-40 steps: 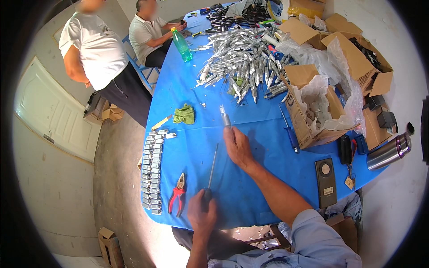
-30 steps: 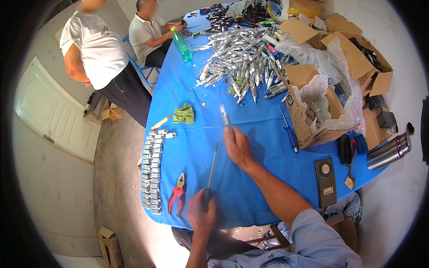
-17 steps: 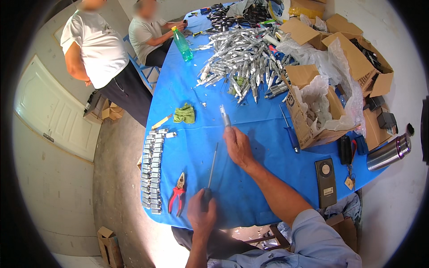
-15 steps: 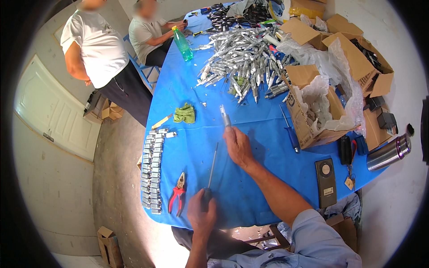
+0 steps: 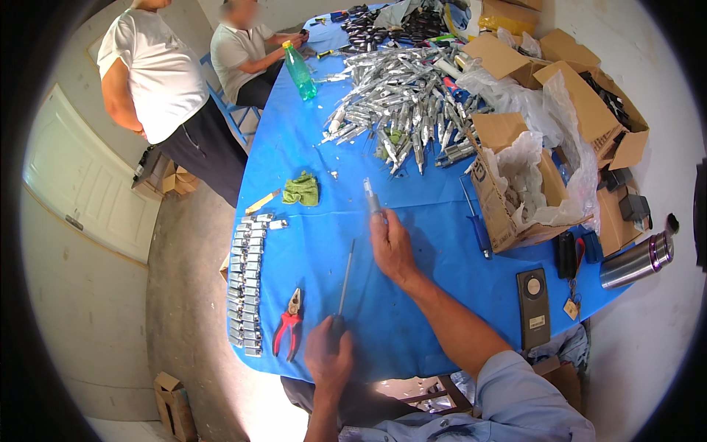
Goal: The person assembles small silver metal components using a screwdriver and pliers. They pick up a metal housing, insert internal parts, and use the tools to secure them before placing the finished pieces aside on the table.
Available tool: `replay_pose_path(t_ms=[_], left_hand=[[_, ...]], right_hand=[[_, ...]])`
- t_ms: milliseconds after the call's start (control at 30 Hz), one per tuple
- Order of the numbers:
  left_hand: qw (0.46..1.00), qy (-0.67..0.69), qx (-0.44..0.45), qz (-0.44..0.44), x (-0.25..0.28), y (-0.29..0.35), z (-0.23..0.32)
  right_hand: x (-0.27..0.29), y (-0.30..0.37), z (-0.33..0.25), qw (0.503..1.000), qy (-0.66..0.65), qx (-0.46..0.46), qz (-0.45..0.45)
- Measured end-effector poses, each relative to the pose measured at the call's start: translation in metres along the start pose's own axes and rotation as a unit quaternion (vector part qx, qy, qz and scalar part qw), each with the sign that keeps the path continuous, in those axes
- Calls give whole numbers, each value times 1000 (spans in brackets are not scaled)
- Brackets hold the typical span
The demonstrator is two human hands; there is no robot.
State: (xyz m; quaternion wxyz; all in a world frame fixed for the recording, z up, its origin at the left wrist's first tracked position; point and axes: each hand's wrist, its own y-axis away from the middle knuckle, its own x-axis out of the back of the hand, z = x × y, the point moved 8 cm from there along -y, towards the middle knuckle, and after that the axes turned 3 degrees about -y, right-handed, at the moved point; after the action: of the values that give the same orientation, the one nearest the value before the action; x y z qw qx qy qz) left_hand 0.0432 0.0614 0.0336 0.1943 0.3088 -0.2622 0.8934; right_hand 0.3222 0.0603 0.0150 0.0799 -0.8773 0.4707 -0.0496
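Observation:
Low over the near part of the blue-covered table [image 5: 434, 295], my left hand [image 5: 328, 359] is wrapped around the dark handle of a screwdriver [image 5: 347, 278], its thin shaft pointing away from me. My right hand [image 5: 392, 247] pinches a slim grey tube [image 5: 372, 199] with a clear or silvery tip, held upright above the cloth; its lower end is hidden by the fingers. Red-handled pliers [image 5: 288, 324] lie just left of my left hand. Farther left, small silvery metal pieces [image 5: 247, 287] stand in neat columns.
Beyond my hands is a heap of grey tubular parts [image 5: 412, 96]. A green cloth [image 5: 300, 190], a green bottle [image 5: 300, 72], a blue-handled screwdriver [image 5: 480, 232], an open carton [image 5: 508, 214], a phone-like slab [image 5: 533, 309] and a steel flask [image 5: 639, 259] surround the workspace. Two people are at the far left.
The whole view has shifted slightly. Both hands keep the same hold on the screwdriver and the grey tube, with hardly any motion relative to the table.

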Motion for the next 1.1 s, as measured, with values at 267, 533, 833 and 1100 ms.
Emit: replay_pose_path(t_ms=[267,533,833,1100], left_hand=[[1000,-9,19,-10,0,1,-6],[999,33,35,-6,6,0,-5],[995,96,22,6,8,0,-10],[991,125,-12,40,11,3,-11]], right_hand=[[-8,2,6,993,-87,2,-79],[-19,10,13,965,-188,-106,-149],[-16,12,10,971,-163,-107,-141],[-17,7,15,986,-69,-72,-134]])
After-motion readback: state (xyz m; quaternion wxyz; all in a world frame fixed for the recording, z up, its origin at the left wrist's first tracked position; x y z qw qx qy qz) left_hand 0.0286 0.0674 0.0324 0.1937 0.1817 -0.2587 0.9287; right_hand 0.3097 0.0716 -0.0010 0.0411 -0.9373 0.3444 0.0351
